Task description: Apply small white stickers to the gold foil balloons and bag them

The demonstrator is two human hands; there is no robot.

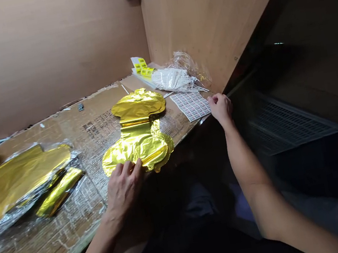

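At the near edge of the bench, the left hand (123, 186) lies palm down on the crumpled gold foil balloon (140, 135). Its fingers are spread loosely over the closest lobe, pressing rather than gripping, with nothing closed inside the hand. The right hand (220, 107) is stretched out to the right, its fingers bunched together at the far corner of the white sheet of small printed stickers (191, 104). Whether it has a sticker or the sheet's edge pinched cannot be told.

The balloon lies flat and uninflated between the two hands, on the brown cardboard-covered bench (59, 131). It is a shiny, creased shape with a rounded lobe at each end and a narrow waist. No sticker shows on it, so by my reading the labelling of this piece is not yet done.

Beyond the sheet, against the wooden side panel (196, 18), sit a clear bag of thin white sticks (174, 78) and a few yellow labels (143, 68). Well apart to the left lie clear plastic bags of folded gold foil (16, 182) and a small folded gold strip (60, 192). Whether those are finished or waiting cannot be judged.
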